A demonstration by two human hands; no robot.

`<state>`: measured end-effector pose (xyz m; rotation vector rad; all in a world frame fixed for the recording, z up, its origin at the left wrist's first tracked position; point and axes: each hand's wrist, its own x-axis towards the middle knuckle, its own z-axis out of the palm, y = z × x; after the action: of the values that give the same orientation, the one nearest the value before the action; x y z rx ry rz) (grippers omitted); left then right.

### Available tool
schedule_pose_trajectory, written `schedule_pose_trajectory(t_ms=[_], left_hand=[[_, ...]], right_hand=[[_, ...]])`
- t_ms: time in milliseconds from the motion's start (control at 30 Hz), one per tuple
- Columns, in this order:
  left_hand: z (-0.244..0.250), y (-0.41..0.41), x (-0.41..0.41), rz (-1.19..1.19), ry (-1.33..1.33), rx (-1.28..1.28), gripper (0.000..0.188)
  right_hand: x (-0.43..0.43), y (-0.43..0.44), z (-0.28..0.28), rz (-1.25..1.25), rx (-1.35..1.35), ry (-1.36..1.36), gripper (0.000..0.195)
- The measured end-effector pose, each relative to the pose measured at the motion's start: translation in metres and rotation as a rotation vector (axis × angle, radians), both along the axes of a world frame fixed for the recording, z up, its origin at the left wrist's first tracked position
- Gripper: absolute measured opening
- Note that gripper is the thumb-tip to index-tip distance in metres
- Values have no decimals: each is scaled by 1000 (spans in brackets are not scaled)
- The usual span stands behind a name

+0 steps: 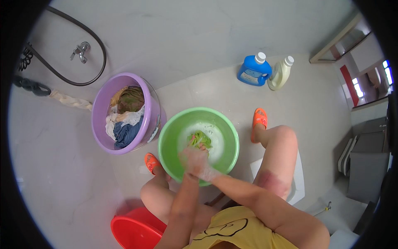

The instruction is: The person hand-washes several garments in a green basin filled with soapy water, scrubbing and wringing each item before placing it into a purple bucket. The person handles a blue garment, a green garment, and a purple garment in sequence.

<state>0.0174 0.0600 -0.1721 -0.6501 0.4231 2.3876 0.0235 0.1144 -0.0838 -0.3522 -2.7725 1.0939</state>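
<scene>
A light green plastic basin stands on the floor between my feet, with foamy whitish water in its bottom. My right hand, wet and foamy at the wrist, lies across my left hand inside the basin. Both hands are on a bunched wet yellow-green cloth. Motion blurs them, and part of the left hand is hidden under the right. Fingertips show at the left and lower edges of the cloth.
A purple bucket holding blue, white, tan and dark green laundry stands left of the basin. A red tub is at lower left. Blue and cream detergent bottles stand by the wall. A tap and hose are at upper left.
</scene>
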Motion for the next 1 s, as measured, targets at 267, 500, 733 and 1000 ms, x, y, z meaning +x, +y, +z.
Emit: schedule_pose_trajectory(t_ms=[267,500,733,1000], left_hand=[[96,-2,-16,-241,160,-788,47],[193,-21,-4,-507,405,-944,53],[272,-18,-19,-397,605,-596,49],[199,-62,-49,-808,741,-1039,48]], right_hand=[[-5,61,-64,-278,-444,-450,34],[-14,76,-82,-393,-1134,-427,56],[-23,88,-109,-285,-1585,-523,78],[-17,101,-72,-279,-2043,-375,70]])
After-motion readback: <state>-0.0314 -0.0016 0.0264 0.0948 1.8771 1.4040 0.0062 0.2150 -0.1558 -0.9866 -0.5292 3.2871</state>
